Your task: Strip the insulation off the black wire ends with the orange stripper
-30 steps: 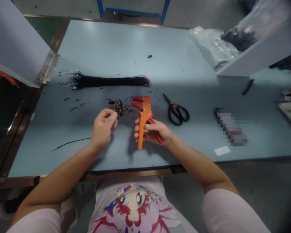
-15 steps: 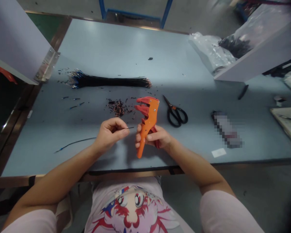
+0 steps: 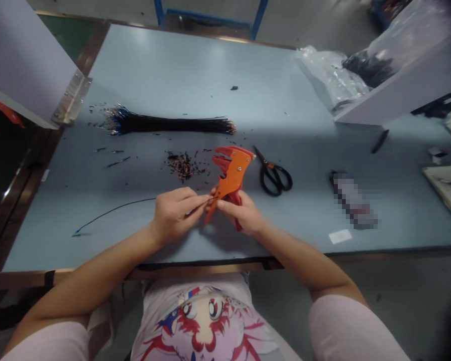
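L hand (image 3: 175,216) pinching thin black wire (image 3: 120,206); R hand (image 3: 242,213) clenching orange plastic wire stripper (image 3: 231,173), at L hand's 3 o'clock.

I have the right hand (image 3: 242,213) wrapped around the red handles of an orange wire stripper (image 3: 233,173), which tilts with its jaws up and away. The left hand (image 3: 175,216) pinches a thin black wire (image 3: 115,212) that trails across the pale blue table (image 3: 173,65), its other end reaching toward the stripper's lower body. Around the stripper, I see a heap of wire scraps (image 3: 182,166) just to its left, black-handled scissors (image 3: 274,179) just to its right, and a long bundle of black wires (image 3: 169,124) farther off beyond it.
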{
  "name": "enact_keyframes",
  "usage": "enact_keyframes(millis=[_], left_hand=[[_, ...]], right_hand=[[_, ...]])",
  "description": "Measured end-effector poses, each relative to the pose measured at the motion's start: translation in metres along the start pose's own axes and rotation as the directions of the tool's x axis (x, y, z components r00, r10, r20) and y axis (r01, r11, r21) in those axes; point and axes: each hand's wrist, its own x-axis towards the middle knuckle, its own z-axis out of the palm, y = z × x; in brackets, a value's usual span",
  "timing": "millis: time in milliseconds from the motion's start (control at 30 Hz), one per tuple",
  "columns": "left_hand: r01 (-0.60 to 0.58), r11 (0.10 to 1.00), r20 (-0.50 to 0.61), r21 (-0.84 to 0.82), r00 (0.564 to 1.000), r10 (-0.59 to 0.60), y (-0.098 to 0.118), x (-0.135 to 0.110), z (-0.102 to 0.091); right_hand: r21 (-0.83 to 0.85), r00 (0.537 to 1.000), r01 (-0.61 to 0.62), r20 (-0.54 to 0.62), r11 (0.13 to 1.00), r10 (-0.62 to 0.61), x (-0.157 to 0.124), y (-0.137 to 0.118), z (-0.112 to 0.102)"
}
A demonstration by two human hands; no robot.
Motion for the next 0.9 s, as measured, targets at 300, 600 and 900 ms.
enact_keyframes(millis=[300, 600, 900], left_hand=[[0.070, 0.922, 0.241, 0.380, 0.955, -0.172, -0.016, 0.000, 0.001], [0.612, 0.789, -0.081, -0.060, 0.785, -0.615, -0.062, 0.004, -0.005], [0.416, 0.909, -0.296, 0.006, 0.869, -0.396, -0.056, 0.007, -0.006]], right_hand=[[0.007, 0.997, -0.006, -0.076, 1.000, 0.007, 0.002, -0.007, -0.004], [0.003, 0.995, -0.098, 0.020, 0.995, 0.098, 0.010, -0.020, -0.019], [0.141, 0.925, -0.363, 0.175, 0.921, 0.338, 0.009, -0.024, -0.024]])
